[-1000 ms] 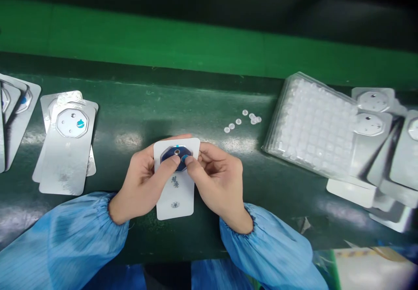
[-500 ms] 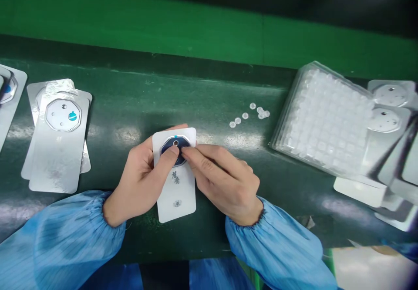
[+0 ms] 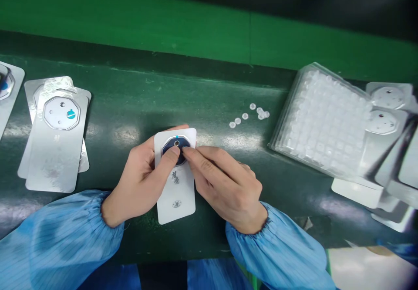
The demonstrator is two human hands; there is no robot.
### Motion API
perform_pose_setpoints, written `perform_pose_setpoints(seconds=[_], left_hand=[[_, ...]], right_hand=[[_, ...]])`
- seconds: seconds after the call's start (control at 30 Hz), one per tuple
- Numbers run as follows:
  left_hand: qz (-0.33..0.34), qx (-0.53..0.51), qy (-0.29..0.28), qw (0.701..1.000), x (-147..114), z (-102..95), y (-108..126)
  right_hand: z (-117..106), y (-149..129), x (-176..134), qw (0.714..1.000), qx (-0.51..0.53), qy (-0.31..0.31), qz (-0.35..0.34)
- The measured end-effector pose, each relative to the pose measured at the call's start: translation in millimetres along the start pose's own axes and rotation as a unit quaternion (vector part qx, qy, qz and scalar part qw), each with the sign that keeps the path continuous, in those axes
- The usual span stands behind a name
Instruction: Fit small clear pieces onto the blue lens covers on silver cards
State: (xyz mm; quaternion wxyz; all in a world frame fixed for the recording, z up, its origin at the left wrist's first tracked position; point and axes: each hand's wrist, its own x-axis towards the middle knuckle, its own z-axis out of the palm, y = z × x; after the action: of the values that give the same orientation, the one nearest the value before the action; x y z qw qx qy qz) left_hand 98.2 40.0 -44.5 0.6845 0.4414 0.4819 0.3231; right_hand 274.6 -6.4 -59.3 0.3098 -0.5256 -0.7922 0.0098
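Head view — where's the white card (image 3: 176, 190)?
— Centre of the belt, between my hands: left hand (image 3: 140, 185) grips its left edge, thumb on the dark octagon (image 3: 176, 149); right hand (image 3: 225, 185) presses fingertips (image 3: 186, 151) there.

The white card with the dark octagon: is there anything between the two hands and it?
Nothing visible does. The left hand holds the white card at its left edge, thumb on the dark octagon. The right hand has a fingertip on the octagon too. The small clear discs lie apart, to the right.
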Motion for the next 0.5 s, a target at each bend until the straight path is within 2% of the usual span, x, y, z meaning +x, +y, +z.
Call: perform_pose_setpoints(seconds=[0.13, 0.5], left_hand=[[-0.008, -0.006, -0.006, 1.0, 1, -0.5, 0], [-0.023, 0.01, -0.029, 0.999, 3, -1.4, 4]], right_hand=[[-2, -1, 1, 1.0, 0.0, -0.006, 0.019], [-11, 9, 6, 0.998, -0.013, -0.046, -0.039]])
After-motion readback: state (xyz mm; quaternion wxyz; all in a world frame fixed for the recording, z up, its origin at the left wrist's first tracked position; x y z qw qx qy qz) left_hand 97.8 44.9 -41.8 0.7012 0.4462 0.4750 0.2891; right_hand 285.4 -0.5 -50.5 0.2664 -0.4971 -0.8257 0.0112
